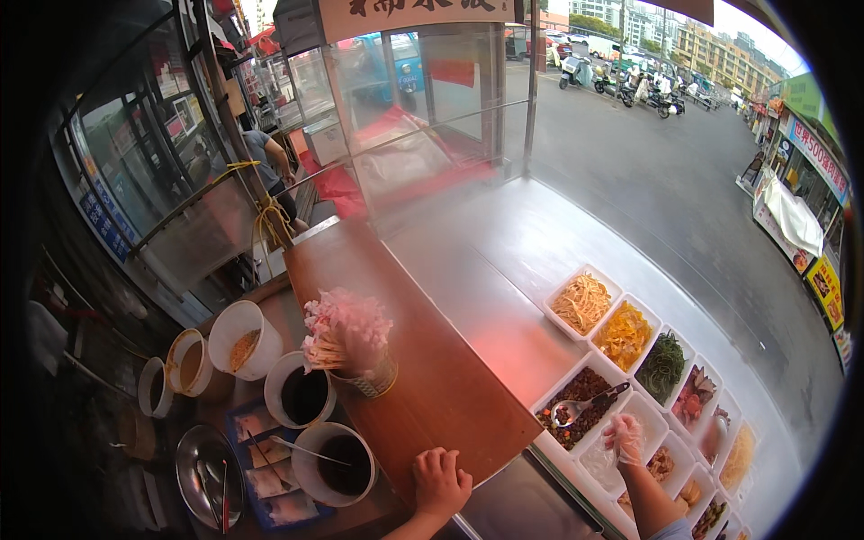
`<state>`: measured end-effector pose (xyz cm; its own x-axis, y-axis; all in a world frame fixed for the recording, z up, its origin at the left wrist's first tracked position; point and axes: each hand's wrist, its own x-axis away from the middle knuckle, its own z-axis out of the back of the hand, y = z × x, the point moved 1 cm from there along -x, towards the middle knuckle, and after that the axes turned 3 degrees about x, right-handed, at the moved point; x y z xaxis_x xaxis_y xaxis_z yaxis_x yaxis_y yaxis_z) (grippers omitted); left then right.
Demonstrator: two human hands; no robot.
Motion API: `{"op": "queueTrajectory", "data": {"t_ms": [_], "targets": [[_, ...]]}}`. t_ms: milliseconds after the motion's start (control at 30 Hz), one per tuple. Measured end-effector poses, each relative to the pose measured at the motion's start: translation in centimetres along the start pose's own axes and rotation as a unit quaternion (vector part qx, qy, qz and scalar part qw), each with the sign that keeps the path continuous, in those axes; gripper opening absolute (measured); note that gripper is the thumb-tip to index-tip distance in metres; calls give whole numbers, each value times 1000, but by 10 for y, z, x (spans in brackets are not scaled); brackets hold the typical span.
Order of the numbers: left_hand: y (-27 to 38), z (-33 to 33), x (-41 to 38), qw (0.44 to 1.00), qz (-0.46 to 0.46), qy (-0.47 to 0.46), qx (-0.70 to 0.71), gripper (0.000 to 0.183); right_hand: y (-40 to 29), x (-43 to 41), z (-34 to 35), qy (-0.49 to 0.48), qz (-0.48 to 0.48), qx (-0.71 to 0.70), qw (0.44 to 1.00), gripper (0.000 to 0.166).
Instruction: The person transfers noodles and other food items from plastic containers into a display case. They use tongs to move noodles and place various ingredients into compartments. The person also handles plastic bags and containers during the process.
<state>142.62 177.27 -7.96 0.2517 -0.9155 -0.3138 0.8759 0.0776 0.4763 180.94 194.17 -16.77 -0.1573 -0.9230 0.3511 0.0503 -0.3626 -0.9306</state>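
Note:
My left hand (442, 480) rests on the near end of a brown wooden board (432, 378), fingers loosely bent and thumb apart, holding nothing. In a clear disposable glove, my right hand (625, 439) hovers over white plastic trays, its fingers curled; whether they pinch anything is unclear. Just below it, a white tray (597, 469) appears to hold clear plastic film. Beside that hand, a spoon (570, 410) with a dark handle lies in a tray of dark diced filling (587, 385). Shredded pale strips (582, 304), yellow pickled slices (624, 334) and green strands (661, 363) fill trays farther away.
Paper-wrapped chopsticks (344, 327) stand in a woven-patterned holder (376, 381) on the board. To the left are tubs of dark liquid (347, 466), a steel bowl (209, 472) and a blue tray (287, 509). Steam blurs the steel counter (459, 223). Another person (270, 162) is behind the frame.

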Motion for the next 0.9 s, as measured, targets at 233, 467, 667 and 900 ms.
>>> {"op": "queueTrajectory", "data": {"t_ms": [233, 467, 667, 900], "targets": [[-19, 14, 37, 977, -27, 70, 200, 41, -53, 167, 12, -68, 59, 101, 991, 24], [0, 81, 288, 898, -15, -51, 436, 35, -67, 370, -53, -123, 51, 39, 990, 30], [3, 226, 477, 863, 9, -184, 471, 39, -5, 625, -198, -342, -13, -126, 931, 54], [-109, 324, 622, 926, 115, -120, 340, 35, 13, 813, -329, -587, 196, 60, 783, 79]]}}
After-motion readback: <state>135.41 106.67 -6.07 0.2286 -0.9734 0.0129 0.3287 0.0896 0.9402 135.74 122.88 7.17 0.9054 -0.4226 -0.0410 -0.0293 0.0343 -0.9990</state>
